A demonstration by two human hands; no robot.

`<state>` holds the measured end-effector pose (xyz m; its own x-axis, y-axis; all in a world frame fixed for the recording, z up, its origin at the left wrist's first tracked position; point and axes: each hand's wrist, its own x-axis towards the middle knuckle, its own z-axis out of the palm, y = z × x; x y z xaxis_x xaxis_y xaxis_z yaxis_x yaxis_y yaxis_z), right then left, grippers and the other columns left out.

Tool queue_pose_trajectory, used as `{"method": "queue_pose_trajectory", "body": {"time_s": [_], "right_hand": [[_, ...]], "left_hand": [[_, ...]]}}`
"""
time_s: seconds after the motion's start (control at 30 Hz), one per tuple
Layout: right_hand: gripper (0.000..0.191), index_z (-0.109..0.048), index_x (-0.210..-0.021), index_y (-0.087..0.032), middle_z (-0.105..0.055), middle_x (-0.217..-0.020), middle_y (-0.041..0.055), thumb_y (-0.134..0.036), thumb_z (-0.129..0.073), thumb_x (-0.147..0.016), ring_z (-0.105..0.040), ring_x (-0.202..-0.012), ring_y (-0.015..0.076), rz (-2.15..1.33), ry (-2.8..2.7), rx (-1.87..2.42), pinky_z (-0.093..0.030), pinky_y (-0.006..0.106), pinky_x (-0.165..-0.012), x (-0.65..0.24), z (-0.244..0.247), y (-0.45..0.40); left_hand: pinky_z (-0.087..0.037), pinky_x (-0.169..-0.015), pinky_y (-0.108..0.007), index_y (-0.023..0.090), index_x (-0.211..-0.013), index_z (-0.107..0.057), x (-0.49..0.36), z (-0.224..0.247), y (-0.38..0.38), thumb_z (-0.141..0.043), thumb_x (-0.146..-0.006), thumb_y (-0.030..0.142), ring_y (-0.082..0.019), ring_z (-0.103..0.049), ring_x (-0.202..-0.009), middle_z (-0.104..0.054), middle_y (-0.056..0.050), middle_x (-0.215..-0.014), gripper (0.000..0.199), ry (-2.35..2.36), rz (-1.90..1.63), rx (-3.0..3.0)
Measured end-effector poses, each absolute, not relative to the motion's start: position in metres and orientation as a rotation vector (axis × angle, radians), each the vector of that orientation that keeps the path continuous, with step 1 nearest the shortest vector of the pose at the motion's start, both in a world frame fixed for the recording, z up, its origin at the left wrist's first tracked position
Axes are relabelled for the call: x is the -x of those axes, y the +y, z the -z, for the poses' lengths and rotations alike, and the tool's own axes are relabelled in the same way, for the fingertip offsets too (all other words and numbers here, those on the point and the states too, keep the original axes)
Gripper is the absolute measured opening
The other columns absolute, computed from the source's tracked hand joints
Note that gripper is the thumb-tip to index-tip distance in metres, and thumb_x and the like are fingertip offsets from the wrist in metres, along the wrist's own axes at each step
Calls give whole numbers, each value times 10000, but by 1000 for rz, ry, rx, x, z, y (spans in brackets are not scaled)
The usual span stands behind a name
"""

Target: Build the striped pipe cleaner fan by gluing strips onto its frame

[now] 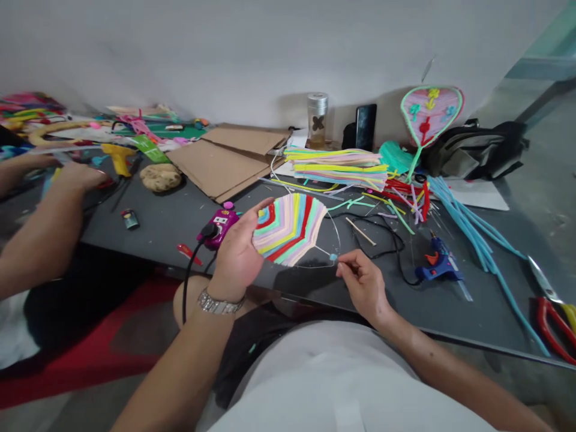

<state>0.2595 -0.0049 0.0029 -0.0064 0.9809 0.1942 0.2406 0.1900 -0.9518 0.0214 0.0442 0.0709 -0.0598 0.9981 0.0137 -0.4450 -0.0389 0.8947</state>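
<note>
A striped fan-shaped piece (290, 231) of red, yellow, blue, green and lilac strips is held over the table's front edge. My left hand (240, 249), with a metal watch on the wrist, grips its left side, thumb at the top. A thin wire loop curves out from its right side, with a small light-blue bit (333, 257) at the end of a pale stem. My right hand (362, 279) has thumb and forefinger pinched right beside that blue bit, on the wire.
Blue glue gun (438, 264), red-handled scissors (551, 318), purple power socket (220, 227) with black cord, bundled colourful strips (337, 168), cardboard (225, 162), bottle (317, 120), phone (365, 127) and a finished-looking fan (431, 114) surround the work. Another person's arms (49, 222) are at left.
</note>
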Motion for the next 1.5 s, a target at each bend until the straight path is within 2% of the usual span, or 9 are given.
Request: {"method": "queue_pose_trajectory", "body": {"time_s": [0.1, 0.2, 0.53, 0.67, 0.73, 0.87, 1.03, 1.33, 1.5], "right_hand": [[108, -629, -895, -213, -656, -672, -18, -315, -602, -915, -566, -570, 116, -1016, -1443, 1229, -424, 244, -555, -258, -2, -7], [127, -629, -870, -212, -654, -642, -19, -334, -613, -904, -539, -533, 112, -1112, -1434, 1242, -408, 243, -526, -256, -2, -9], [175, -642, -836, -230, -708, -677, 7, -393, -704, -855, -628, -567, 152, -1299, -1403, 1309, -491, 279, -557, -263, -6, -3], [138, -668, -830, -226, -739, -750, 24, -355, -716, -832, -668, -663, 171, -1101, -1446, 1407, -509, 293, -630, -279, -18, 21], [148, -673, -820, -219, -739, -751, 29, -363, -706, -829, -650, -650, 162, -1018, -1422, 1426, -492, 286, -620, -286, -25, 37], [246, -678, -775, -195, -719, -703, 34, -437, -713, -810, -574, -559, 123, -1167, -1318, 1437, -418, 241, -499, -290, -32, 61], [330, -652, -772, -197, -683, -648, 8, -476, -818, -715, -509, -474, 95, -1292, -1154, 1504, -337, 205, -387, -288, -27, 74], [424, -595, -686, -181, -607, -645, -31, -485, -887, -637, -418, -499, 41, -1727, -960, 1305, -249, 171, -416, -285, -33, 79], [479, -599, -730, -180, -635, -695, -21, -556, -885, -650, -424, -504, 46, -1683, -974, 1311, -245, 171, -403, -279, -34, 75]], "left_hand": [[-564, -1077, -480, 214, -1228, -755, -20, -68, 42, -838, -822, 386, -326, -676, -1267, -768, -98, -1260, 449, 923, -1445, -861], [-568, -1067, -476, 211, -1239, -754, -19, -62, 46, -833, -823, 351, -316, -700, -1225, -772, -101, -1253, 446, 940, -1419, -846], [-582, -1002, -430, 221, -1275, -743, -19, -49, 78, -841, -815, 390, -280, -730, -1128, -753, -106, -1292, 500, 958, -1257, -934], [-601, -926, -388, 221, -1218, -774, -25, -43, 94, -872, -775, 405, -262, -746, -1037, -771, -96, -1247, 490, 992, -1198, -957], [-605, -874, -365, 227, -1206, -778, -32, -40, 102, -867, -775, 406, -240, -748, -964, -785, -81, -1196, 475, 1000, -1160, -994], [-596, -819, -347, 217, -1155, -780, -45, -33, 113, -860, -778, 401, -215, -735, -870, -802, -63, -1064, 427, 970, -1095, -1046], [-595, -879, -356, 215, -1088, -792, -51, -25, 121, -874, -750, 397, -224, -734, -936, -792, -67, -1141, 392, 956, -1076, -1044], [-579, -861, -356, 217, -1079, -794, -44, -20, 125, -845, -777, 407, -238, -723, -935, -792, -57, -1101, 360, 980, -1021, -1109], [-565, -834, -334, 227, -1113, -790, -38, -19, 124, -832, -794, 430, -223, -712, -909, -787, -50, -1099, 381, 983, -1025, -1111]]}}
